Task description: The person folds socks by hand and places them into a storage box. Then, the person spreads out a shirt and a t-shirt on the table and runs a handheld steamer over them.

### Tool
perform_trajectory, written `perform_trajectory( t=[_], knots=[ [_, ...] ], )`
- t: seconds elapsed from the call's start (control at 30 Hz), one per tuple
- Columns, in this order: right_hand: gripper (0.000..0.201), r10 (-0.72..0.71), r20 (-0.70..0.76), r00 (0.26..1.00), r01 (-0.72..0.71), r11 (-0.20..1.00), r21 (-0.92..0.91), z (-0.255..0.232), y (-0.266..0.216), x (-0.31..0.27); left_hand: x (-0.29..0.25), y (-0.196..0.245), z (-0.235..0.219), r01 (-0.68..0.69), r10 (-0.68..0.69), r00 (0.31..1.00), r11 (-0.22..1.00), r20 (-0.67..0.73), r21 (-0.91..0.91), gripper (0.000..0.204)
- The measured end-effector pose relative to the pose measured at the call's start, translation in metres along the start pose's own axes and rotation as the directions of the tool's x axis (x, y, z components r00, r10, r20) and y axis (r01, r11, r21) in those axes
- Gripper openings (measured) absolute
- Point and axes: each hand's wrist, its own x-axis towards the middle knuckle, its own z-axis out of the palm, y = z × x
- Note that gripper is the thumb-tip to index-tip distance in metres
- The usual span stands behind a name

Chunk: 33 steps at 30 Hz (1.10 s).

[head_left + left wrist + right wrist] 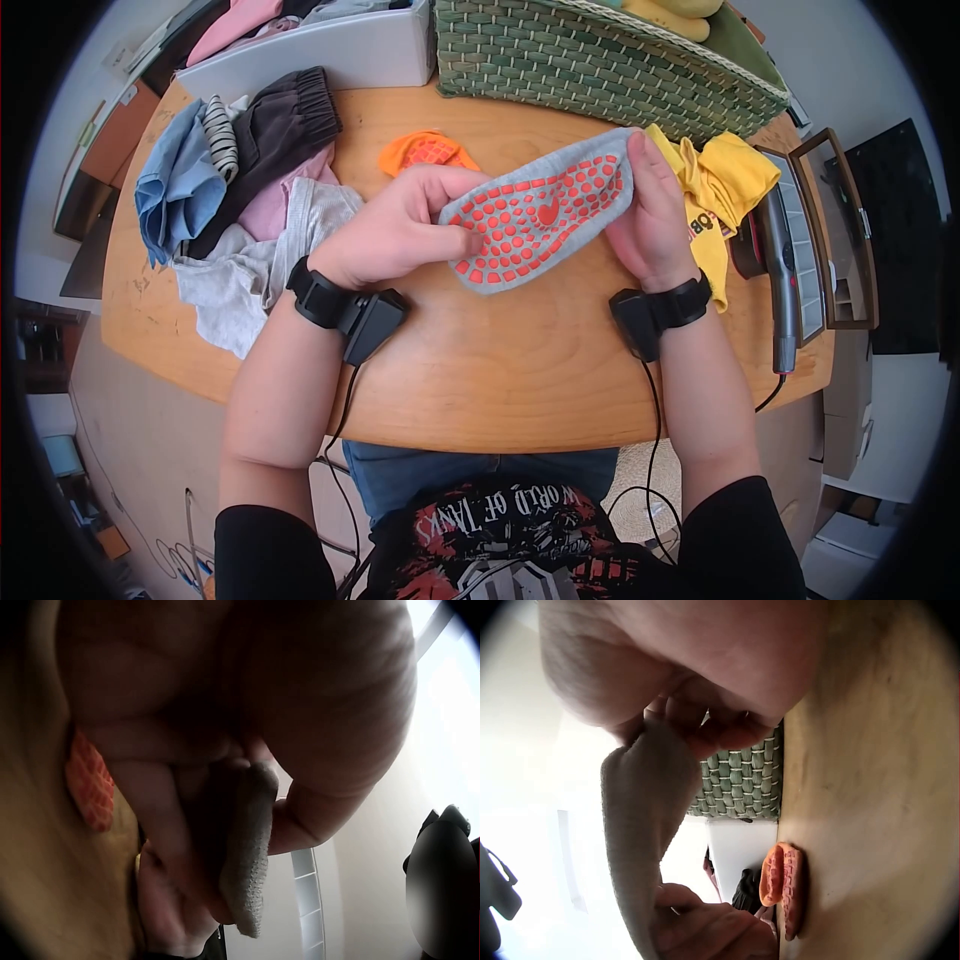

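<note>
I'm pinching a light grey knitted sock with orange-red rubbery grips on its sole (540, 222) between both hands, stretched out above the smooth, pale wooden table (500, 375). My left hand (408, 228) has its thumb pressed on the dotted face at one end, with the fingers bent behind; my right hand (656, 215) grips the other end between thumb and fingers.

The knit looks soft and slightly fuzzy. The sole is a long, rounded shape, tilted up toward my right, its raised spots mostly round, with blockier ones along the border and a larger curved mark near the middle.

Beyond it, a crumpled orange sock with a reddish pattern (428, 152) lies on the wood, near a green basket of coarse woven strips (590, 65). To my left is a heap of creased clothes (250, 215), with blue fabric, dark gathered cloth and pale grey jersey; to my right, a rumpled yellow garment with printed lettering (735, 175).

Only the head view shows the grip pattern. My left wrist view catches the grey sock as a thick, edge-on strip; the right one shows its plain side and the orange sock's folded loop.
</note>
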Motion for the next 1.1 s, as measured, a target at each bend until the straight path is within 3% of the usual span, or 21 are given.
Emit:
perform_trajectory(
  t=[0.17, 0.23, 0.37, 0.43, 0.53, 0.67, 0.77, 0.83, 0.87, 0.93, 0.97, 1.1],
  knots=[
    [0.026, 0.002, -0.095, 0.995, -0.001, 1.0, 0.011, 0.009, -0.004, 0.0, 0.002, -0.001, 0.003, 0.002, -0.002, 1.0, 0.998, 0.004, -0.061, 0.047],
    [0.027, 0.04, -0.057, 0.998, -0.035, 0.995, 0.091, 0.009, -0.007, -0.001, 0.002, -0.001, 0.003, 0.014, -0.012, 1.0, 0.995, 0.022, -0.095, 0.049],
    [0.024, 0.058, -0.016, 0.998, -0.057, 0.997, 0.06, 0.013, -0.01, -0.004, 0.002, -0.003, 0.006, 0.117, -0.091, 0.983, 0.981, 0.162, -0.157, 0.056],
    [0.022, 0.087, 0.072, 0.994, -0.092, 0.992, 0.081, 0.012, -0.01, -0.007, 0.001, -0.002, 0.015, 0.155, -0.119, 0.969, 0.975, 0.214, -0.158, 0.059],
    [0.021, 0.112, 0.092, 0.989, -0.118, 0.991, 0.062, 0.016, -0.011, -0.01, 0.004, -0.002, 0.032, 0.128, -0.063, 0.951, 0.972, 0.303, -0.2, 0.045],
    [0.021, 0.112, 0.09, 0.99, -0.114, 0.993, 0.025, 0.012, -0.006, -0.008, 0.009, -0.012, 0.032, 0.152, -0.115, 0.931, 0.985, 0.347, -0.081, 0.036],
    [0.019, 0.1, -0.026, 0.995, -0.1, 0.995, 0.003, 0.009, -0.004, 0.0, 0.012, -0.014, 0.03, 0.073, -0.037, 0.968, 0.988, 0.248, -0.137, 0.035],
    [0.017, 0.043, -0.28, 0.959, -0.07, 0.993, -0.09, 0.01, -0.001, 0.006, 0.015, -0.017, 0.025, -0.043, 0.05, 0.998, 0.974, 0.027, -0.221, 0.038],
    [0.017, 0.044, -0.277, 0.96, -0.071, 0.994, -0.088, 0.007, -0.002, 0.006, 0.016, -0.014, 0.024, -0.044, 0.05, 0.998, 0.975, 0.024, -0.219, 0.038],
    [0.017, 0.06, -0.193, 0.979, -0.071, 0.996, -0.05, -0.004, -0.007, 0.003, 0.017, -0.008, 0.022, -0.159, 0.121, 0.985, 0.906, -0.12, -0.391, 0.036],
    [0.019, 0.087, -0.104, 0.991, -0.091, 0.995, -0.032, -0.003, -0.009, 0.003, 0.019, -0.01, 0.017, -0.21, 0.175, 0.976, 0.914, -0.13, -0.347, 0.038],
    [0.02, 0.126, -0.009, 0.992, -0.127, 0.983, -0.132, 0.016, -0.006, -0.003, 0.023, -0.013, 0.016, -0.286, 0.236, 0.953, 0.908, -0.19, -0.306, 0.039]
  ],
)
